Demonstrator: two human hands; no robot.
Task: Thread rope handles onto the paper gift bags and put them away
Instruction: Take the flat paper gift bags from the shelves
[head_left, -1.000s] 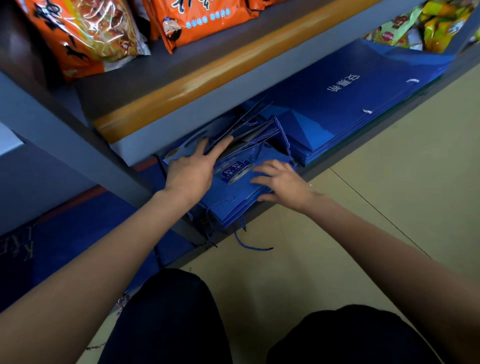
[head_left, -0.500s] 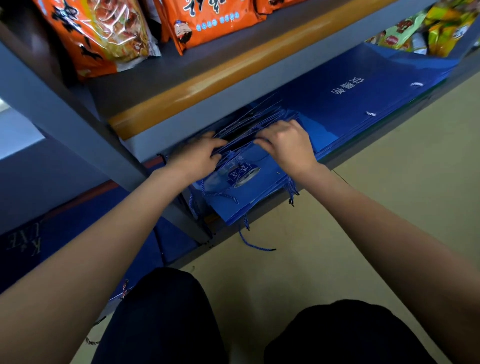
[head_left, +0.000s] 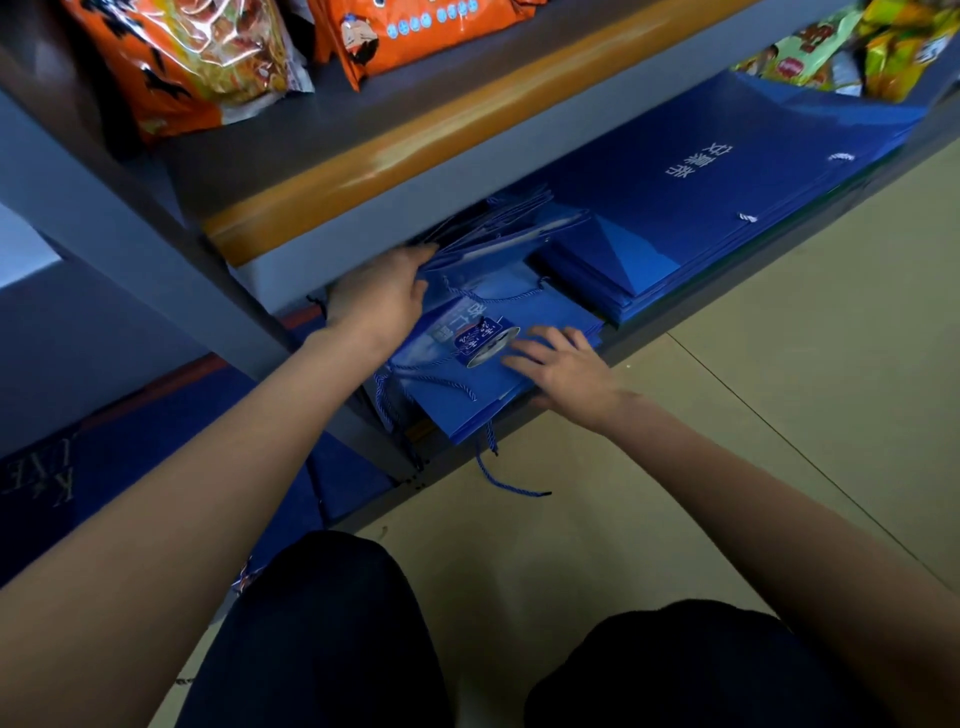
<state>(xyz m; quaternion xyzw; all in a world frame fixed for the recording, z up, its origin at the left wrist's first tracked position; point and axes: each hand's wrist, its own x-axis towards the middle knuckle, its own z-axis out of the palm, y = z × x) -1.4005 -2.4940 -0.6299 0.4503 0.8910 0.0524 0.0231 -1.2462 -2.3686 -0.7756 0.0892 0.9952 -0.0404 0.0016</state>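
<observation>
Right hand (head_left: 563, 371) slid back off the far edges, so now my flat, relaxed fingers press the top gift bag (head_left: 470, 374) on the low shelf. Left hand (head_left: 382, 299) looks relaxed too, fingertips touching the stack's raised far edges; rope handles (head_left: 506, 480) dangle below my right fingers.

Under the orange-edged shelf (head_left: 467, 140): 2 stacks of blue paper bags, one smaller w/ rope handles (head_left: 467, 384), one larger to its right (head_left: 701, 208); bags per stack can't be counted. On that shelf: 2 orange snack packs (head_left: 197, 67). 2 hands: left (head_left: 379, 301), right (head_left: 566, 369).
</observation>
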